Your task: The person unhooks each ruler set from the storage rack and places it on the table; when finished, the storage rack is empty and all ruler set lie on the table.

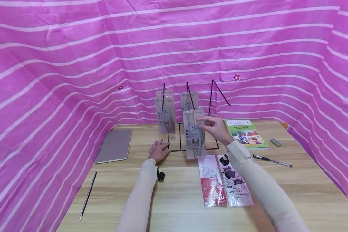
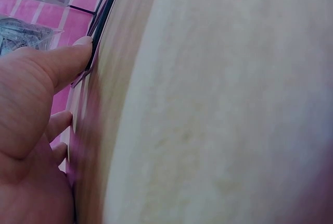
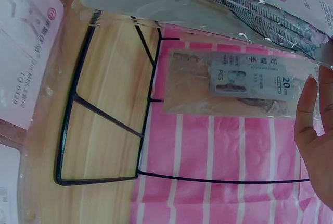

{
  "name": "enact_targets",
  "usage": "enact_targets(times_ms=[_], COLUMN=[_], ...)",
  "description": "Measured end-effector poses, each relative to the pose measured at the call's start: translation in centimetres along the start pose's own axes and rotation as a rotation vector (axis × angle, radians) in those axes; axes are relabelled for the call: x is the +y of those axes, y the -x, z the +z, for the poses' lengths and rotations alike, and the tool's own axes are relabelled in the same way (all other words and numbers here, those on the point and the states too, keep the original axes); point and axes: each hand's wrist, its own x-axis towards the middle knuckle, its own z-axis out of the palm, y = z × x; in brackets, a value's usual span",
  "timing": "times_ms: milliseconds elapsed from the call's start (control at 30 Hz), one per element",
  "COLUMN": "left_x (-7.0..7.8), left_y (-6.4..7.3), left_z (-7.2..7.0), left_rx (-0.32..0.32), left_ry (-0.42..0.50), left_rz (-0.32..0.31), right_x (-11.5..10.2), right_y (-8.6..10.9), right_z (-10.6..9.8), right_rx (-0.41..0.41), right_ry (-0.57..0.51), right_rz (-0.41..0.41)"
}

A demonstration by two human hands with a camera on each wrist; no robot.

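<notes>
My right hand [image 1: 216, 129] pinches the right edge of a clear ruler-set packet [image 1: 193, 135] at the front end of the rack's middle prong. In the right wrist view, the right hand [image 3: 320, 140] is at the right edge, its fingertips partly cut off. Another ruler-set packet [image 1: 189, 98] hangs behind on that prong, and more packets [image 1: 166, 112] hang on the left prong. The right prong of the black wire rack [image 1: 217, 85] holds nothing. My left hand [image 1: 159, 150] rests at the rack's front left corner, its thumb [image 2: 73, 60] touching the base wire.
A red-and-white ruler packet [image 1: 212, 183] and a cat-print ruler set [image 1: 236, 190] lie in front. A green book [image 1: 246, 133], an eraser [image 1: 275, 142] and a black pen [image 1: 272, 160] are at right. A grey notebook [image 1: 114, 145] and a pencil-like stick [image 1: 88, 196] lie left.
</notes>
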Motion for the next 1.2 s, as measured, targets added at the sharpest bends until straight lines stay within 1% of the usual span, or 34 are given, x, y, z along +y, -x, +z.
enact_targets(times_ms=[233,367,567,767,833,900,1033,1100,1133,1200], left_x=[0.3,0.4,0.3,0.4,0.4,0.4,0.5,0.5,0.5,0.5], left_y=[-0.2,-0.2,-0.2,-0.3,-0.3,-0.3,-0.2,-0.3,-0.3,-0.3], left_z=[0.0,-0.1,0.1,0.0,0.0,0.0,0.0,0.0,0.0,-0.1], left_rx=[-0.013,-0.017,-0.016,-0.017,-0.013,-0.013,-0.012,-0.011,-0.013,-0.016], left_ry=[-0.052,-0.049,-0.048,-0.041,-0.044,-0.043,-0.034,-0.039,-0.040,-0.041], left_rz=[-0.027,-0.037,-0.035,-0.035,-0.036,-0.039,-0.041,-0.041,-0.042,-0.044], right_x=[-0.2,-0.3,-0.7,-0.9,-1.0,-1.2,-1.4,-1.4,-1.3,-1.0], right_y=[0.9,1.3,2.2,3.3,3.6,3.9,4.6,5.0,5.2,5.4], right_z=[0.1,0.0,-0.1,0.1,0.3,0.7,1.5,2.1,2.4,3.0], right_rx=[0.014,0.012,0.015,-0.012,-0.020,-0.019,-0.018,-0.018,-0.023,-0.028], right_ry=[-0.030,-0.049,-0.045,-0.135,-0.167,-0.183,-0.275,-0.341,-0.369,-0.398], right_rz=[-0.067,-0.085,-0.110,-0.143,-0.118,-0.063,0.135,0.240,0.285,0.345])
